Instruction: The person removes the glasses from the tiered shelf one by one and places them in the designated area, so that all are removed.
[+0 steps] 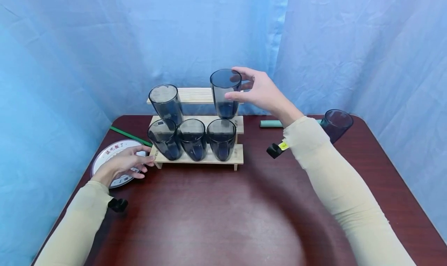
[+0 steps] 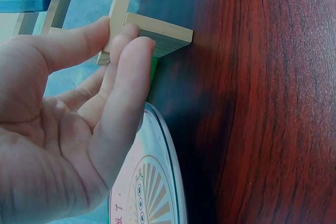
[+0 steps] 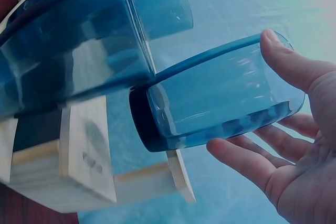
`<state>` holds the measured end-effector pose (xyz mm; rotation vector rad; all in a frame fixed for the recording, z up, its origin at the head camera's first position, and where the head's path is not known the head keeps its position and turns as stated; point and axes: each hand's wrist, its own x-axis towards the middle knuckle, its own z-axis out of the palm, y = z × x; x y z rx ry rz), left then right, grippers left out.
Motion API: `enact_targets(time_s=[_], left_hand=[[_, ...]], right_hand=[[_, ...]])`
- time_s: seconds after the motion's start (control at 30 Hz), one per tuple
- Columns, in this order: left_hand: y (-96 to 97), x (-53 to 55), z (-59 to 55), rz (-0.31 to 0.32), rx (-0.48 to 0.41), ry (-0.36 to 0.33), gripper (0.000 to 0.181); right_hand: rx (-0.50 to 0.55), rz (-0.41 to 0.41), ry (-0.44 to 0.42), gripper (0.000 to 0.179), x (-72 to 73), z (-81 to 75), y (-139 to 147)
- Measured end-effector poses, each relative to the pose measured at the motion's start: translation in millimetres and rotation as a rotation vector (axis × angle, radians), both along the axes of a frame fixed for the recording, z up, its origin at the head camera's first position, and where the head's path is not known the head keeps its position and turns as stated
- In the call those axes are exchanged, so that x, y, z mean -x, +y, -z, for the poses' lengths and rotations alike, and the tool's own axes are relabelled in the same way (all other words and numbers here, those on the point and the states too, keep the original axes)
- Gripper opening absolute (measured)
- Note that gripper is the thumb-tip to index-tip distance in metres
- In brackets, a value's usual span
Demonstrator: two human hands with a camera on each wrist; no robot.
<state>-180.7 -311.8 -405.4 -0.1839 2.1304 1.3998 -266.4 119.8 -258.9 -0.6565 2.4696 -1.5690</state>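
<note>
Blue curtains [image 1: 195, 37] surround the dark-red table [image 1: 216, 211] on my feed. The right hand [image 1: 260, 89] grips a smoky glass [image 1: 223, 99] at the wooden rack [image 1: 195, 96]'s right end; the left hand [image 1: 123, 163] pinches the rack's lower-left corner.

The tan rack [image 1: 239, 152] has gray-blue cups [image 1: 191, 142]; the white plate [image 1: 104, 157] near eight o'clock has red writing [image 1: 114, 148].

So the see-through blue-grey glass [image 1: 223, 103] is pretty much upright at the right end of a pale stepped wooden rack [image 1: 195, 96].
</note>
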Motion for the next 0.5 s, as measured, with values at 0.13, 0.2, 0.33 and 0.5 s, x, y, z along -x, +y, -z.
enact_targets(time_s=[0.13, 0.2, 0.33, 0.5], left_hand=[[-0.3, -0.8, 0.4, -0.002, -0.004, -0.003, 0.075], [-0.3, -0.9, -0.2, -0.004, -0.002, -0.002, 0.075], [-1.3, -1.0, -0.9, -0.003, 0.004, 0.007, 0.073], [-1.3, -0.9, 0.4, -0.011, -0.001, 0.001, 0.072]], right_hand=[[-0.011, 0.021, 0.004, 0.085, -4.2, 0.0, 15], [-0.002, 0.031, 0.003, 0.085, -6.2, -0.6, 24], [0.007, 0.07, 0.009, 0.084, -10.4, -1.4, 46], [-0.056, 0.152, 0.025, 0.082, -17.7, 4.5, 81]])
